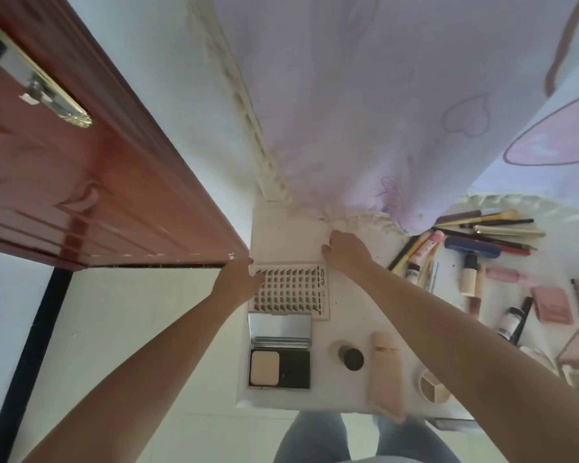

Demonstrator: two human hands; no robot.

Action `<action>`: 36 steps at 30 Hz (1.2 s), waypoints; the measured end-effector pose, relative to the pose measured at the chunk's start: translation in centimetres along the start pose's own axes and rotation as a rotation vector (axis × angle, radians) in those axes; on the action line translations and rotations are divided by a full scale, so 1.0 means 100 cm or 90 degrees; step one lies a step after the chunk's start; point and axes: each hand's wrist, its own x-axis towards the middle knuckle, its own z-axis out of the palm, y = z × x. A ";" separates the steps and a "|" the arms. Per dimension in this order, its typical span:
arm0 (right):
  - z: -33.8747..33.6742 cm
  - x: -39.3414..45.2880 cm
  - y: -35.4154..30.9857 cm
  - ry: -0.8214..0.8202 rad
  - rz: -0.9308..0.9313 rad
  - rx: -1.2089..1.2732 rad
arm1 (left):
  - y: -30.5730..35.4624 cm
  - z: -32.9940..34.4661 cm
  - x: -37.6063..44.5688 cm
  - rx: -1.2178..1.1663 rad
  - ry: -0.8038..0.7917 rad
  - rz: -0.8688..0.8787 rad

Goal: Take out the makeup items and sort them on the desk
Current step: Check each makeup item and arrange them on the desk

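Observation:
An open white false-lash case (290, 292) lies at the far left of the white desk (351, 315), its tray of lash clusters facing up and its blank lid (288, 235) folded back. My left hand (239, 277) grips the tray's left edge. My right hand (346, 250) holds the lid's right edge with curled fingers. Just in front lies an open powder compact (279, 352) with a mirror. Beside it are a small dark-capped jar (350, 357) and a pink tube (386, 372).
Pencils, brushes and a blue tool (472, 245) lie at the back right, with foundation bottles (469, 274) and pink palettes (550, 304) nearer. A round palette (432, 387) sits by my right forearm. A lilac curtain (381, 95) hangs behind; a red-brown door (81, 162) stands left.

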 end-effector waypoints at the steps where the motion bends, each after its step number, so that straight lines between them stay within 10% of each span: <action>1: -0.003 -0.005 0.004 0.006 -0.016 -0.019 | 0.006 -0.001 -0.004 0.077 0.024 0.040; 12: -0.085 -0.089 0.150 0.219 -0.152 -0.184 | 0.182 0.065 -0.061 0.408 0.154 0.424; 26: -0.176 -0.153 0.414 0.153 0.133 -0.179 | 0.369 0.242 -0.126 0.450 0.103 0.422; 36: -0.157 -0.126 0.468 0.082 0.324 -0.001 | 0.379 0.255 -0.121 0.425 0.048 0.433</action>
